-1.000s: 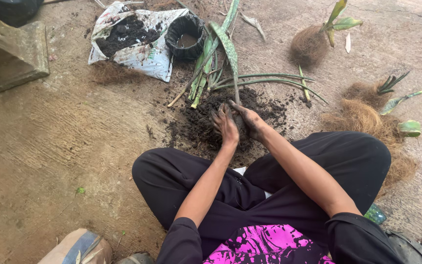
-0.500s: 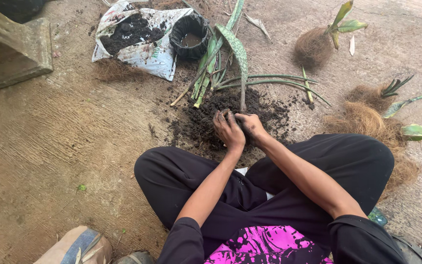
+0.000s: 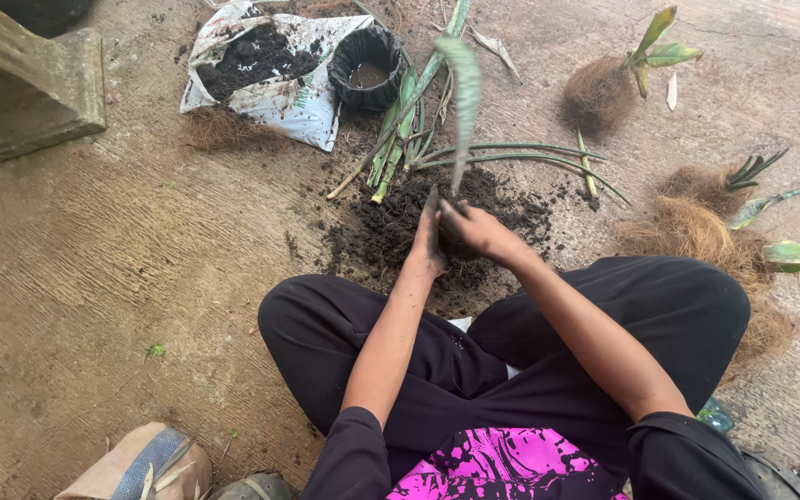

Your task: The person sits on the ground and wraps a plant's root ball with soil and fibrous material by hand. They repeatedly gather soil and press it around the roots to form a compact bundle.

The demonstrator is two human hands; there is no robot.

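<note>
left hand: fingers straight, pressed flat against the left side of a dark root ball, palm turned inward, soiled.
right hand: fingers curled over the top and right side of the same root ball, gripping it; both hands enclose it between them.
root ball: lifted just above the soil pile, in front of the person's crossed legs; one long mottled green leaf rises from it, upright and blurred.
soil pile: loose dark earth spread on the concrete floor, directly beyond the hands.
cut plants: a bundle of green leaves and stems lying on the far edge of the soil, thin leaves trailing to the right.
black pot: soft-sided, round, open, just beyond the bundle.
plastic sack: white, torn open, dark soil heaped on it, touching the pot on its left.
coconut fibre clumps: brown, to the right, several with small green shoots; one more farther off.
stone block: far left, well apart.
trousers: black, legs crossed.
</note>
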